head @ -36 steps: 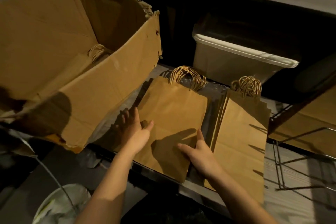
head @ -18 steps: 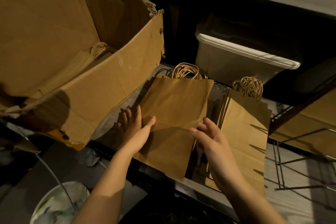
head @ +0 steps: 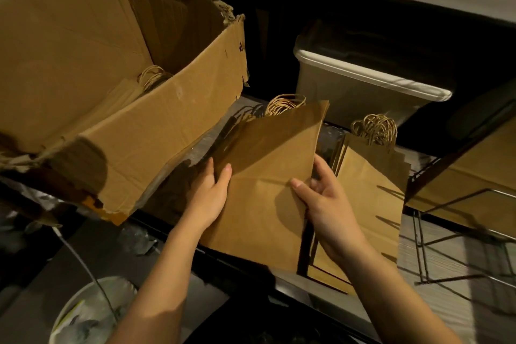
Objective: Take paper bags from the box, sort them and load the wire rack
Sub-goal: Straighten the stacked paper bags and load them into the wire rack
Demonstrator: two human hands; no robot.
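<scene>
Left hand (head: 208, 195): gripping the left edge of the brown paper bags (head: 268, 190), thumb on the top face, fingers tucked out of sight underneath.
Right hand (head: 329, 212): got the right edge of the same bags, thumb pressed on top, fingers curled round the side.
Brown paper bags: a flat bundle held between both hands over the front-middle of the bench (head: 328, 139). It's tilted, far end raised, with twine handles (head: 284, 103) poking out at the back.
Second stack (head: 371, 204): more flat bags lying on the bench just to the right, and the right hand's knuckles sit just beside its left edge.
Cardboard box (head: 156, 134): big and open over the bench's left end, with a ragged near corner. A few loose bags (head: 125, 95) lie in its bottom.
Wire rack (head: 458, 234): at the right end, close by the second stack.
White bin (head: 363, 84): at the back edge, behind both lots of bags.
</scene>
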